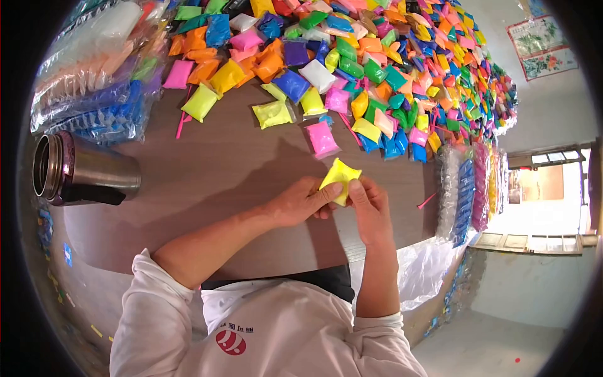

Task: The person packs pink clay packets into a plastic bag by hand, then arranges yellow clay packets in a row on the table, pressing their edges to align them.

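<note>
A small yellow packet (340,174) of soft, clay-like material is held between my two hands above the brown table (264,169). My left hand (306,200) pinches its left side, the thumb lying across the front. On the other side, my right hand (372,204) grips it with the thumb pressed near its right edge. My remaining fingers are partly hidden behind the packet. Just beyond my hands lies a pink packet (322,139), and several yellow packets (273,114) rest further back.
A big heap of coloured packets (377,75) covers the table's back. At left stand a steel flask (94,169) and stacked clear plastic bags (88,81). Strips of filled bags (465,195) line the right edge. Small pink plastic tools (180,124) lie on the tabletop.
</note>
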`<state>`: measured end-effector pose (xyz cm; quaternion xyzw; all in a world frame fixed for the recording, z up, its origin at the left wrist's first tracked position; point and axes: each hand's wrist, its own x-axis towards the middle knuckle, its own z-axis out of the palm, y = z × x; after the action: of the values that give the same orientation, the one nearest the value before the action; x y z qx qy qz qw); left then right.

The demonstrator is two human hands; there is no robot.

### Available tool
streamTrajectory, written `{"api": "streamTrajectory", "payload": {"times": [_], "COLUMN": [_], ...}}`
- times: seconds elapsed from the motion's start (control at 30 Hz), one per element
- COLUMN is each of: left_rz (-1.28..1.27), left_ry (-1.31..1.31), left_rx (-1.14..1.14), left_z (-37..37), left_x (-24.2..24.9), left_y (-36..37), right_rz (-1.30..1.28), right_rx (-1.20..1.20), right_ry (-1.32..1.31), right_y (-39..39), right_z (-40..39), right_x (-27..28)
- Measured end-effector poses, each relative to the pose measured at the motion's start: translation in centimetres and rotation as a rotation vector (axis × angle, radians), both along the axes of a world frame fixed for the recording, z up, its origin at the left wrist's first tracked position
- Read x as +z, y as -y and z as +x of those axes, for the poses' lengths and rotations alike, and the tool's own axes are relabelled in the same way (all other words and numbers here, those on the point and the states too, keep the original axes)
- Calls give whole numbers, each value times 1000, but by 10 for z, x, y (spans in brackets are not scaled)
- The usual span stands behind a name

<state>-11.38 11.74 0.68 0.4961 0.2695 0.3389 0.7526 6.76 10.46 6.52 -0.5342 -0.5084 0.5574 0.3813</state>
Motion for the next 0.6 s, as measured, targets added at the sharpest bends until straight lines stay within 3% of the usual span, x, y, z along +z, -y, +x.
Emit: {"api": "streamTrajectory", "payload": {"times": [0.13,0.23,0.33,0.5,0.6], "left_rz": [19,410,401,236,338], "left_ry": [-129,-330,-388,-286,-294], "left_rx": [-11,108,20,44,56], "left_z": [3,12,8,5,11], "left_x": [-1,-9,-5,1,-5], "left_y": [3,14,11,9,10], "right_rz": [-49,-31,31,-47,-26], "right_rx": [-50,-64,-3,-22,-30], "right_ry": [-36,22,120,-40,-6], "right_y": [1,1,-1,3,3], "right_z": [9,0,8,9,13], "right_x": [-7,-8,-12,-11,-11]}}
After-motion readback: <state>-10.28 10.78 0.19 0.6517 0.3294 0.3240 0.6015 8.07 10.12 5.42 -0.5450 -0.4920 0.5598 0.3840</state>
